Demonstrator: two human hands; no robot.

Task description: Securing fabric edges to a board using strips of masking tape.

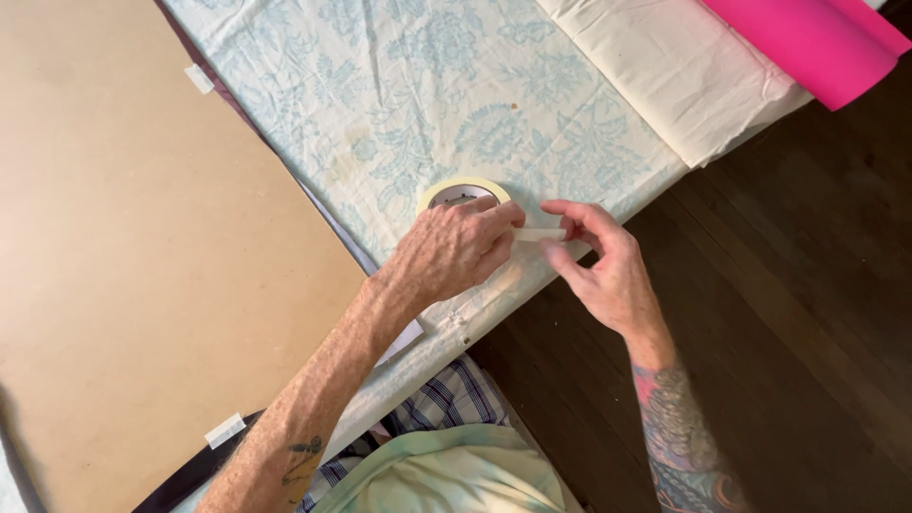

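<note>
I see the left hand [451, 249] pinning the tape roll [463, 193] to the counter [399, 85]; the right hand [603, 261] grip pinches the tape strip [538, 234] taut.

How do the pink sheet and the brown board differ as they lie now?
The pink sheet is bright, glossy and curled into a loose roll at the far right; the brown board is dull, flat and fills the left. The board has small tape pieces at its edge; the pink sheet shows none. Neither hand touches either.
</note>
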